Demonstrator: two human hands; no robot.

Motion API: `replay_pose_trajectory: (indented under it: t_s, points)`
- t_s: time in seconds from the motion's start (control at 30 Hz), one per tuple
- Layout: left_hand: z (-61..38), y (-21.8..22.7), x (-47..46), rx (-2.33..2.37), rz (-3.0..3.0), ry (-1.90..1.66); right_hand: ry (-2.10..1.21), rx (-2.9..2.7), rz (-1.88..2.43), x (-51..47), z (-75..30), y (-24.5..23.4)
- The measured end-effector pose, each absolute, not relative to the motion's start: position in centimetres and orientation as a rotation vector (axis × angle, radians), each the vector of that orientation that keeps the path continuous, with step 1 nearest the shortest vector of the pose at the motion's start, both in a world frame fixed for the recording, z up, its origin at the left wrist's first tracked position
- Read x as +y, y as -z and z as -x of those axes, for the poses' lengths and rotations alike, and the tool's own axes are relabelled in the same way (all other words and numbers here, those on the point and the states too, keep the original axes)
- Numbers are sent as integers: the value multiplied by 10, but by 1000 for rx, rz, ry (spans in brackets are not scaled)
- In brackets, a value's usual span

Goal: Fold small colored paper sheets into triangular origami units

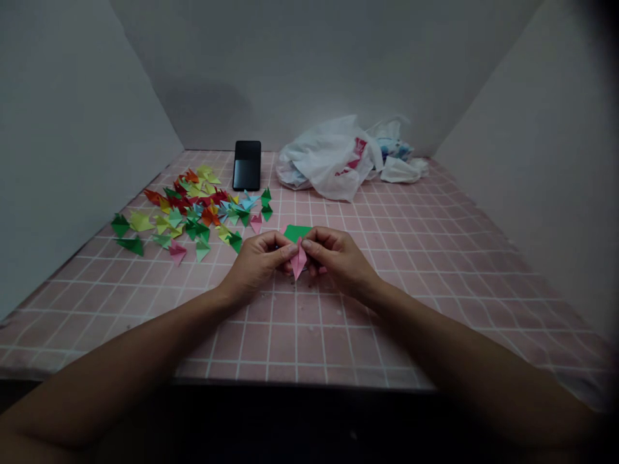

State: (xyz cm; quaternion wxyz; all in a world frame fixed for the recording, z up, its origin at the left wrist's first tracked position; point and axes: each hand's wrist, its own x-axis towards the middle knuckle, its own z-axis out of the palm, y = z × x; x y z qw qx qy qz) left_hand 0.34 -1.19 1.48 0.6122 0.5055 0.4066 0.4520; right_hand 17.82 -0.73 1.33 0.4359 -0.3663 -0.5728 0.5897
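Head view: your left hand (264,258) and right hand (340,256) both pinch the pink paper (298,261) over the tabletop (309,348), well in from the middle of its front edge. You'd best line up its edges, press each crease evenly and pull gently, since small paper could tear.
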Motion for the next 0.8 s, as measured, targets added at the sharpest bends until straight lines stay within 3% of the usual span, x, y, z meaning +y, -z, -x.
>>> replay_pose_trajectory:
  t_s: [0.33,0.67,0.8]
  points:
    - [-3,-16,-12,967,-1204,-1029,-1414,-1493,983,-8,-178,-17]
    - [-4,-13,-11,926,-1161,-991,-902,-1755,1082,-10,-179,-17]
    - [-4,-16,-11,931,-1128,-980,-1074,-1702,1037,-10,-180,-18]
